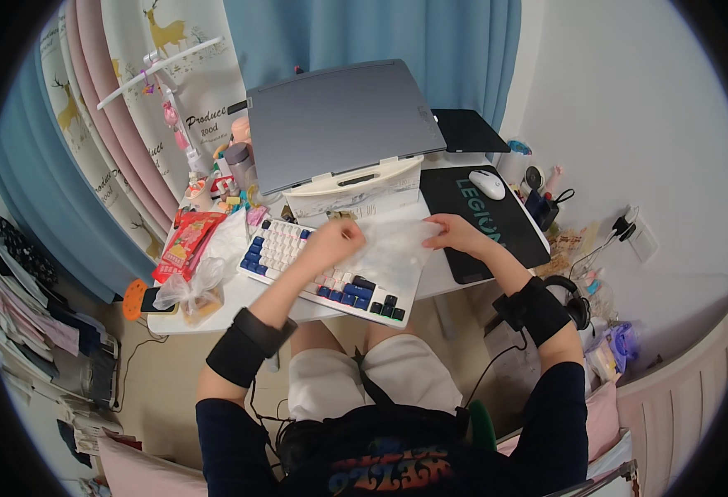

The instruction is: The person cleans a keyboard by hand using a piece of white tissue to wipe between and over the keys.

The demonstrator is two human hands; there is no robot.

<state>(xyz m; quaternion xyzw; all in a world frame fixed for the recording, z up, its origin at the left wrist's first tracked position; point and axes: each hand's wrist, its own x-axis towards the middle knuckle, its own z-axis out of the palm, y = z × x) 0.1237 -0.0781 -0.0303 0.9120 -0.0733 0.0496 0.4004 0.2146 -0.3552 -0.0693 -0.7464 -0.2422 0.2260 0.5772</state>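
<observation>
A thin translucent plastic bag (393, 253) is stretched between my two hands, above the right part of a keyboard (273, 250). My left hand (339, 242) is closed over the middle of the keyboard, its fingers curled at the bag's left edge. On the other side my right hand (455, 234) pinches the bag's right edge between thumb and fingers. The keyboard has white and dark blue keys and lies tilted near the front of the white desk (219, 313). Some of its keys are hidden beneath the bag and my left forearm.
Behind the keyboard a grey laptop (343, 120) rests on a white stand (355, 186). To the right, a white mouse (486, 184) sits on a black mouse pad (455, 199). At left lie a red packet (188, 242) and a knotted plastic bag (191, 291). Black cuffs with cables circle both forearms.
</observation>
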